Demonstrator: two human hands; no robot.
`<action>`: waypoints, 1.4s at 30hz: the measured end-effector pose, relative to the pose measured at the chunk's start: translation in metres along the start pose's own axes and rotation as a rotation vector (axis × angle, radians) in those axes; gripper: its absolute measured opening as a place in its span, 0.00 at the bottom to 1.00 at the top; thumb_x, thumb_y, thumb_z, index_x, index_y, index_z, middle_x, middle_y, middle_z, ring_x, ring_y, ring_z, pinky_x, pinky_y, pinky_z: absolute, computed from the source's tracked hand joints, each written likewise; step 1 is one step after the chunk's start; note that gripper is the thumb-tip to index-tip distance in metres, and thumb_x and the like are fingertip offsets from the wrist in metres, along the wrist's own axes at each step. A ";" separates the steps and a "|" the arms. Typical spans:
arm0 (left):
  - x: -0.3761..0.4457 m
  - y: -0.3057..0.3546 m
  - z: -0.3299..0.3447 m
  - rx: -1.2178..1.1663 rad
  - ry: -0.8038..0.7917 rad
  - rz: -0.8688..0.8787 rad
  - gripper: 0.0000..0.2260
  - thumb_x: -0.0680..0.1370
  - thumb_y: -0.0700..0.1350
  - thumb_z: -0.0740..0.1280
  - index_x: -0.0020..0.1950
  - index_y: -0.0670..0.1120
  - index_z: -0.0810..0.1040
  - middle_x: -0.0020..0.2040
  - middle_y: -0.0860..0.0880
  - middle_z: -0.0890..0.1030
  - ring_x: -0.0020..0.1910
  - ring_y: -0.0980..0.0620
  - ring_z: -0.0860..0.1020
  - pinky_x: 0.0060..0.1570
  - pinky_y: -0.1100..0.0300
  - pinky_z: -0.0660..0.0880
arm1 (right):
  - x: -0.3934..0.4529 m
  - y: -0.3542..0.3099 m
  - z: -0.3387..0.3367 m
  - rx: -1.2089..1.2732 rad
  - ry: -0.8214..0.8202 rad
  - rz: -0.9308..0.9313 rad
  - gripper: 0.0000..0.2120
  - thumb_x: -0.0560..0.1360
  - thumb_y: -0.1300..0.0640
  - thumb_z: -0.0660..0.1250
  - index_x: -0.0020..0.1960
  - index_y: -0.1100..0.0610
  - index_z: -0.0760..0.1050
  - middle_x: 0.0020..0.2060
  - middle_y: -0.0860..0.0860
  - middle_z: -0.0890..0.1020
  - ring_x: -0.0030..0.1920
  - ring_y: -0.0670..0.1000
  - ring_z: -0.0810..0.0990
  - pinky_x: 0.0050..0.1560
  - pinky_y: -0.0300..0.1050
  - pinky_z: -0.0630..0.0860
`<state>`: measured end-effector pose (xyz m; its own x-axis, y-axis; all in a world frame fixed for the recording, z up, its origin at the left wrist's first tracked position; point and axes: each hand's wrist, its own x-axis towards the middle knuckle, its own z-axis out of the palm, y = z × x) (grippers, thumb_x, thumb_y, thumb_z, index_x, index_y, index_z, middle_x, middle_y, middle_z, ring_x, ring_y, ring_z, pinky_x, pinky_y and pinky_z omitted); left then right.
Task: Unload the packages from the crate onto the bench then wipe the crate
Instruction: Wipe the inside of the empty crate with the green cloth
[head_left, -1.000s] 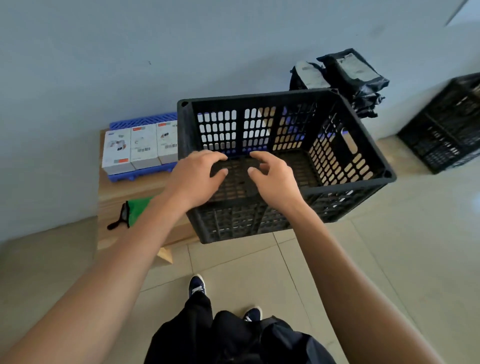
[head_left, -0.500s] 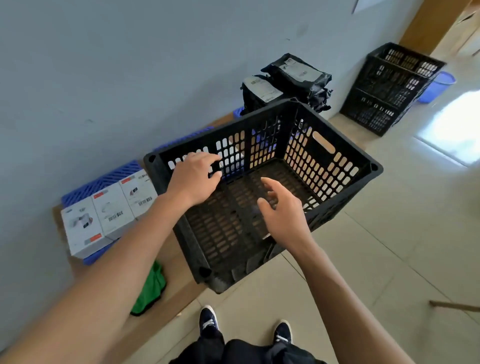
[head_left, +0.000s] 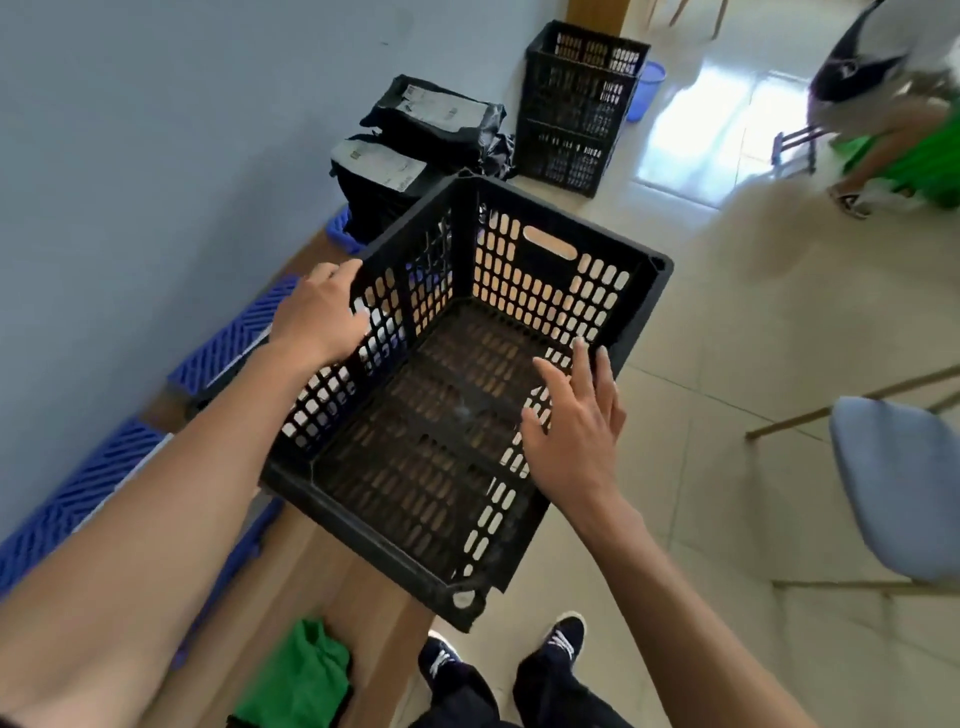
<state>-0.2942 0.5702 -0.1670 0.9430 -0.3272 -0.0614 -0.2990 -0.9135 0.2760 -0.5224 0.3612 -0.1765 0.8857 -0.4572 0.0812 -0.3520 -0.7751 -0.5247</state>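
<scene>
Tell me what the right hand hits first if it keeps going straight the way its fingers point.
Probably the black crate itself. The right hand hovers open over the crate's right side, fingers pointing toward the far end wall with the handle slot. Depth is unclear from this view; it may pass just over the rim.

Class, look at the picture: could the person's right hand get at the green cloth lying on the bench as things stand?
Probably yes. The right hand hovers open over the crate, holding nothing, and nothing covers the green cloth on the bench, though it must reach back across the body.
</scene>
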 end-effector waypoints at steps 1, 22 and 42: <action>0.004 0.000 0.001 -0.002 -0.015 0.003 0.29 0.80 0.46 0.64 0.81 0.50 0.61 0.74 0.42 0.69 0.68 0.38 0.72 0.61 0.41 0.75 | -0.002 0.000 0.001 0.039 0.010 0.051 0.30 0.78 0.58 0.69 0.78 0.48 0.64 0.83 0.52 0.48 0.82 0.53 0.39 0.80 0.56 0.46; 0.017 0.024 -0.006 -0.194 0.061 -0.021 0.14 0.77 0.42 0.67 0.63 0.50 0.78 0.50 0.45 0.82 0.47 0.41 0.79 0.52 0.45 0.77 | -0.024 0.042 -0.020 0.759 0.156 0.436 0.42 0.77 0.71 0.65 0.83 0.50 0.50 0.51 0.43 0.80 0.49 0.35 0.82 0.42 0.30 0.80; -0.015 0.299 0.028 -0.189 0.144 0.159 0.14 0.79 0.41 0.67 0.64 0.46 0.78 0.56 0.39 0.83 0.57 0.34 0.80 0.58 0.43 0.77 | -0.006 0.260 -0.171 0.682 0.368 0.422 0.37 0.78 0.71 0.64 0.82 0.54 0.55 0.55 0.47 0.81 0.50 0.42 0.84 0.46 0.38 0.83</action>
<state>-0.4024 0.2948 -0.1107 0.9016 -0.4125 0.1303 -0.4249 -0.7880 0.4456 -0.6711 0.0877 -0.1690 0.5274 -0.8492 -0.0273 -0.2657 -0.1343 -0.9547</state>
